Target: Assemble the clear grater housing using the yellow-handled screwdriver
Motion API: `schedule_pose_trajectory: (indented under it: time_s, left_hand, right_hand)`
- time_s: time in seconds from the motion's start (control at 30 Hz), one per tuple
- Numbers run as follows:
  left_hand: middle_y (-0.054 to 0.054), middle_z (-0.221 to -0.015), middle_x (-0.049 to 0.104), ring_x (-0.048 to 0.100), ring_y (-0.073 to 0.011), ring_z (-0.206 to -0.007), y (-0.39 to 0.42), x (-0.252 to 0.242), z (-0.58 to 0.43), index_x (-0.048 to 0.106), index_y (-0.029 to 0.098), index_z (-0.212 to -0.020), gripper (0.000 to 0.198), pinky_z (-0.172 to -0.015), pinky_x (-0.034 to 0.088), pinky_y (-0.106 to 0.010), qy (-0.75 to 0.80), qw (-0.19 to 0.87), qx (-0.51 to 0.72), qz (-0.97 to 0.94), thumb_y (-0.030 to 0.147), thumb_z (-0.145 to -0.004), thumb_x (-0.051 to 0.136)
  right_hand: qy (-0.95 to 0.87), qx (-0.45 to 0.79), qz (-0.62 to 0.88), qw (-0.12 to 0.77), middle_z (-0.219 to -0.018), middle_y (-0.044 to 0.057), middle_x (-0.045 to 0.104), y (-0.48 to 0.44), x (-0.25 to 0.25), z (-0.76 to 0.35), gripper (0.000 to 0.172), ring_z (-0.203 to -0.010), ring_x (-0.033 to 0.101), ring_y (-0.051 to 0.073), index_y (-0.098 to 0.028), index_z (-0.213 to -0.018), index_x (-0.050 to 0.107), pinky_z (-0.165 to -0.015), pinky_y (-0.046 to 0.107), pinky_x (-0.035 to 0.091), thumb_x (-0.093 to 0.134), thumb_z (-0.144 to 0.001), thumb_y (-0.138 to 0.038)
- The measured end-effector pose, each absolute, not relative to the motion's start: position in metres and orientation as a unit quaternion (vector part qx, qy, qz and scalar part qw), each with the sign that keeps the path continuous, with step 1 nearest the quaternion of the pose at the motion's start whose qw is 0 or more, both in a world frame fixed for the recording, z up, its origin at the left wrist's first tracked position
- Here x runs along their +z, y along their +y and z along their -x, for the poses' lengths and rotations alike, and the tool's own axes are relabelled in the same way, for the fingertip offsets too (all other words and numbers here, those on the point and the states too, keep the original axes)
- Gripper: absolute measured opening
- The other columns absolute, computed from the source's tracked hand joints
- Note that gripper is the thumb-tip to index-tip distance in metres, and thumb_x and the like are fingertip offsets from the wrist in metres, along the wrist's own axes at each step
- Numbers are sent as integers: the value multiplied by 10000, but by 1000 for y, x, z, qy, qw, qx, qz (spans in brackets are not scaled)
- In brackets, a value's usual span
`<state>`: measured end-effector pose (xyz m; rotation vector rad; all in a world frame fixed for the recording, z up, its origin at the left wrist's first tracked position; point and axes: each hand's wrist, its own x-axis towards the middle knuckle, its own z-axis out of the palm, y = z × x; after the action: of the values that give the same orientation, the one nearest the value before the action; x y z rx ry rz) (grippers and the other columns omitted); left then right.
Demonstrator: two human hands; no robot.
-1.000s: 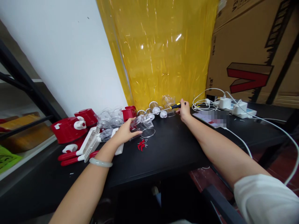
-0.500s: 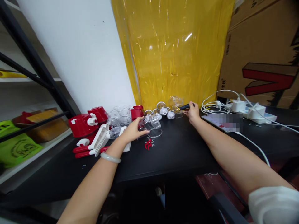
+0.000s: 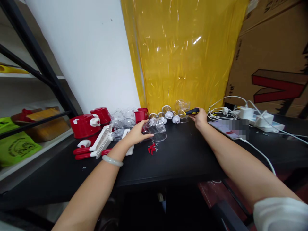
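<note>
My left hand point(image 3: 136, 133) curls round a clear plastic cup point(image 3: 155, 127) lying on its side on the black table point(image 3: 183, 154). A pale bangle sits on that wrist. My right hand point(image 3: 200, 117) is closed on the black-and-yellow handle of a screwdriver point(image 3: 190, 112), whose metal shaft points left over small clear and white-capped parts point(image 3: 168, 113) by the yellow sheet. A small red piece point(image 3: 152, 148) with a few screws lies just in front of the cup.
Red housings point(image 3: 85, 125), clear cups point(image 3: 122, 117) and red-and-white flat parts point(image 3: 101, 146) lie at the left. A phone point(image 3: 226, 128), white chargers point(image 3: 245, 113) and cables are at the right. Yellow plastic sheet point(image 3: 183, 54) and cardboard box point(image 3: 276, 57) stand behind; a shelf rack point(image 3: 31, 67) at left.
The view has shifted left and slightly down. Both hands keep their grips, on the clear cup and on the screwdriver, almost in place.
</note>
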<state>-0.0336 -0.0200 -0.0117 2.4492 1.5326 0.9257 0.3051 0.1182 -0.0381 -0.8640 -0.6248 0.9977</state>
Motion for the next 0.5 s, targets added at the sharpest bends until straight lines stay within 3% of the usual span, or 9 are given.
schedule_pose_trajectory:
  time_s: [0.1, 0.27, 0.37, 0.5]
  left_hand:
    - [-182, -1489, 548, 555, -329, -1348, -20, -11, 34, 463, 169, -1424, 833, -1152, 413, -501, 501, 56, 304, -808, 526, -750, 799]
    - [-182, -1489, 551, 549, -341, -1357, -20, -11, 35, 469, 184, -1414, 821, -1158, 400, -527, 497, 64, 304, -810, 534, -747, 798]
    - [-174, -1481, 561, 552, -340, -1356, -19, -11, 36, 471, 193, -1412, 815, -1157, 404, -529, 495, 65, 307, -811, 537, -749, 796]
    - [-168, -1478, 567, 552, -341, -1359, -18, -12, 36, 471, 198, -1409, 810, -1157, 406, -522, 496, 61, 307, -810, 536, -751, 797]
  right_hand:
    - [-297, 440, 405, 744, -634, -67, 550, 119, -41, -303, 191, -419, 542, 89, -239, -995, 489, -384, 165, 396, 454, -952, -423]
    - [-322, 392, 409, 759, -538, -111, 409, 117, -42, -302, 370, -368, 408, 70, -247, -901, 465, -356, 157, 333, 545, -904, -608]
    - [-311, 417, 409, 749, -565, -80, 481, 114, -39, -303, 368, -383, 476, 93, -243, -920, 477, -369, 175, 365, 428, -951, -606]
    - [-287, 465, 401, 735, -651, -38, 590, 114, -35, -303, 272, -470, 610, 123, -236, -985, 519, -410, 188, 427, 319, -995, -420]
